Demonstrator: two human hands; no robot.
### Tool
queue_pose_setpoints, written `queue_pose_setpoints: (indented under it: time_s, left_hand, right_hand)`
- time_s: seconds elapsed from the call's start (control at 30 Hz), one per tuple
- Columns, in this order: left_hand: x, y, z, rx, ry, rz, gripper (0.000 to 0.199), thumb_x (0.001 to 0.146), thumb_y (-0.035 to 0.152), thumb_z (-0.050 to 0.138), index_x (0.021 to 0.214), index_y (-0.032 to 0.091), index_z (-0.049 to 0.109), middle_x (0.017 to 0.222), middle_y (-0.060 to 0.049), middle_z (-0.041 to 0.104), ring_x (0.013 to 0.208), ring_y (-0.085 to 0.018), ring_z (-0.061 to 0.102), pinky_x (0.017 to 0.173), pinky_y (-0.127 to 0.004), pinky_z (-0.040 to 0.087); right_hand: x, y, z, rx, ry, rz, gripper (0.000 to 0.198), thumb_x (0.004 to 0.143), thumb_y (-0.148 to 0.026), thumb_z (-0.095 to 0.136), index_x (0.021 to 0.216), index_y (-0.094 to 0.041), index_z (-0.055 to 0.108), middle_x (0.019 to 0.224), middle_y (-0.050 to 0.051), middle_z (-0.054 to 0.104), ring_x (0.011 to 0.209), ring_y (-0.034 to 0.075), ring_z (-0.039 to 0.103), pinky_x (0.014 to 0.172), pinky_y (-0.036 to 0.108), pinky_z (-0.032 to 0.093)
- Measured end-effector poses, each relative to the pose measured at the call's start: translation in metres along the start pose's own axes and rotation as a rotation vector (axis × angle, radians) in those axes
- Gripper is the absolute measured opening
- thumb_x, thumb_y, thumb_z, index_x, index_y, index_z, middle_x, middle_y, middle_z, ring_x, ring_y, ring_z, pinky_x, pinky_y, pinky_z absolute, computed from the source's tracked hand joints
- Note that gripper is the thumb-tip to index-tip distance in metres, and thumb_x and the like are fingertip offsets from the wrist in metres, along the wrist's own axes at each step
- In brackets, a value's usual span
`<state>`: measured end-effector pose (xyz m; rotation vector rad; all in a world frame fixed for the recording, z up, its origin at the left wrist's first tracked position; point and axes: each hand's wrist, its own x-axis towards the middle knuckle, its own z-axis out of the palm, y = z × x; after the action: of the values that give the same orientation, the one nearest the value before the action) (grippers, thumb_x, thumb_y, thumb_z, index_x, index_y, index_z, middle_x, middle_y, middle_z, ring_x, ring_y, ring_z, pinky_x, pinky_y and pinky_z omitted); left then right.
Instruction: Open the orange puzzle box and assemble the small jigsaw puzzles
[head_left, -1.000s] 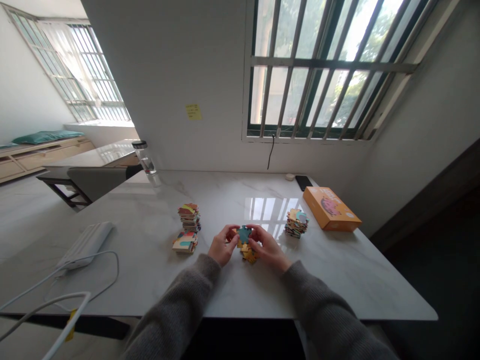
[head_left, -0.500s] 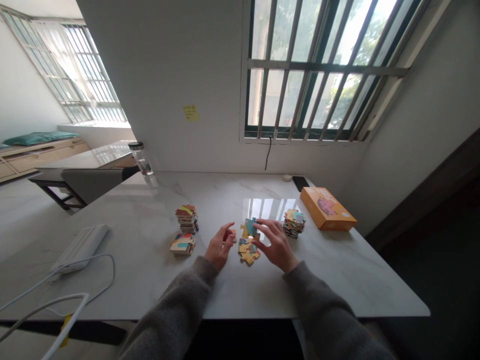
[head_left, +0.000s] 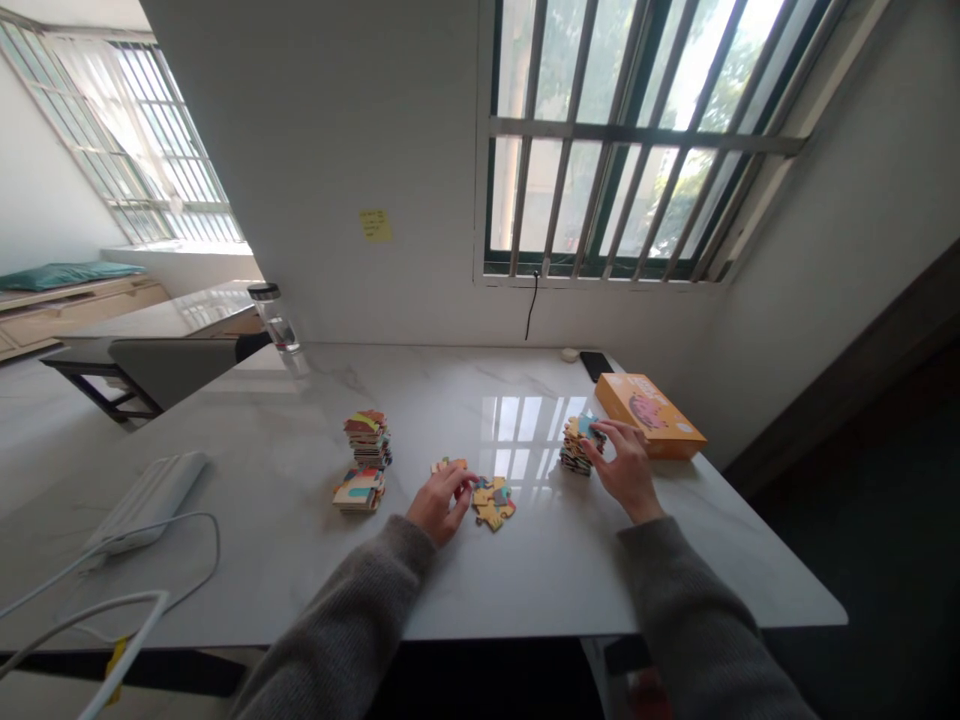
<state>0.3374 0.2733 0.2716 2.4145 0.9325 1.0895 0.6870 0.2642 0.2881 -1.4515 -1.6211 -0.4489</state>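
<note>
My right hand [head_left: 624, 468] is at the right stack of puzzle pieces [head_left: 576, 455], its thumb and fingers closed around a blue and yellow puzzle piece [head_left: 589, 427] at the top. My left hand [head_left: 441, 502] lies low over the table, fingertips pinched at the left edge of a small group of yellow jigsaw pieces [head_left: 493, 505]. What sits between those fingertips is mostly hidden. Just behind the left hand, another puzzle piece [head_left: 448, 465] with orange on it is partly covered.
Two more stacks of pieces, a taller one [head_left: 367, 438] and a lower one [head_left: 360, 492], stand left. An orange box [head_left: 656, 420] and a dark phone [head_left: 596, 366] are at the right back. A power strip [head_left: 150, 505] with white cables and a bottle [head_left: 276, 320] are left.
My right hand has moved right, carrying the teal and yellow piece from above the small group to the right stack. My left hand's fingers have drawn closer to the group.
</note>
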Motion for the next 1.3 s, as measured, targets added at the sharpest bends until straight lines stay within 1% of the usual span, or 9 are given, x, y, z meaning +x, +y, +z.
queue_pose_setpoints:
  time_s: [0.2,0.37,0.47,0.57,0.77,0.9,1.1,1.2,1.3]
  left_hand:
    - [-0.002,0.0,-0.002,0.141,-0.046,0.048,0.016,0.087,0.019,0.054,0.1,0.021,0.063,0.1,-0.007,0.064,0.097,-0.024,0.056,0.089,-0.04,0.042]
    - [-0.004,-0.001,0.0,0.217,-0.105,0.041,0.037,0.077,0.022,0.064,0.114,0.022,0.06,0.118,-0.008,0.062,0.113,-0.029,0.051,0.097,-0.044,0.037]
    - [-0.003,-0.003,0.002,0.23,-0.121,0.027,0.043,0.078,0.022,0.064,0.121,0.023,0.059,0.123,-0.009,0.062,0.116,-0.03,0.05,0.097,-0.043,0.036]
    - [-0.003,-0.006,0.005,0.217,-0.133,0.02,0.042,0.081,0.023,0.065,0.122,0.025,0.058,0.12,-0.007,0.065,0.112,-0.028,0.052,0.096,-0.042,0.037]
    - [-0.001,-0.008,0.005,0.205,-0.125,0.008,0.037,0.078,0.026,0.072,0.113,0.026,0.062,0.108,-0.004,0.069,0.103,-0.027,0.056,0.091,-0.04,0.037]
    - [0.002,-0.002,0.0,0.199,-0.059,0.07,0.03,0.073,0.02,0.073,0.101,0.024,0.063,0.107,-0.004,0.071,0.102,-0.026,0.059,0.092,-0.041,0.037]
    - [0.0,0.002,-0.003,0.154,0.036,0.133,0.024,0.075,0.022,0.072,0.096,0.022,0.061,0.112,-0.008,0.068,0.106,-0.027,0.06,0.093,-0.043,0.042]
    - [-0.001,0.001,-0.001,0.125,0.093,0.146,0.017,0.079,0.025,0.071,0.093,0.021,0.062,0.11,-0.009,0.065,0.104,-0.026,0.061,0.091,-0.042,0.047]
    - [-0.001,0.0,0.002,0.113,0.12,0.162,0.013,0.082,0.027,0.07,0.091,0.021,0.063,0.109,-0.01,0.063,0.102,-0.025,0.061,0.089,-0.042,0.05]
  right_hand:
    - [0.001,-0.007,-0.004,-0.033,-0.008,0.013,0.027,0.09,-0.042,0.06,0.105,-0.021,0.068,0.114,0.011,0.065,0.107,0.029,0.056,0.097,0.046,0.041]
    - [-0.004,-0.043,-0.008,0.04,0.09,-0.063,0.019,0.091,-0.027,0.058,0.107,-0.022,0.066,0.113,0.01,0.063,0.107,0.028,0.055,0.098,0.048,0.041]
    - [-0.017,-0.078,0.003,0.197,-0.145,-0.202,0.021,0.091,-0.018,0.054,0.108,-0.023,0.065,0.098,0.008,0.064,0.096,0.026,0.058,0.089,0.045,0.047]
    - [-0.029,-0.107,0.017,0.322,-0.436,-0.297,0.026,0.092,-0.018,0.055,0.115,-0.025,0.064,0.109,0.009,0.064,0.103,0.025,0.058,0.09,0.045,0.051]
    - [-0.036,-0.118,0.028,0.367,-0.641,-0.289,0.03,0.087,-0.016,0.064,0.116,-0.025,0.062,0.123,0.01,0.062,0.114,0.025,0.057,0.095,0.046,0.05]
    - [-0.035,-0.113,0.028,0.404,-0.632,-0.231,0.034,0.085,-0.015,0.066,0.117,-0.025,0.06,0.134,0.01,0.057,0.123,0.026,0.053,0.101,0.048,0.047]
    - [-0.034,-0.112,0.028,0.577,-0.552,-0.16,0.027,0.093,-0.021,0.059,0.12,-0.027,0.059,0.133,0.009,0.059,0.124,0.024,0.055,0.101,0.047,0.049]
    - [-0.033,-0.115,0.03,0.719,-0.539,0.03,0.026,0.094,-0.027,0.056,0.12,-0.024,0.058,0.124,0.011,0.062,0.105,0.021,0.064,0.084,0.038,0.056]
    - [-0.033,-0.121,0.035,0.917,-0.567,0.274,0.028,0.093,-0.037,0.058,0.116,-0.021,0.057,0.093,0.004,0.067,0.075,0.016,0.065,0.068,0.031,0.056]
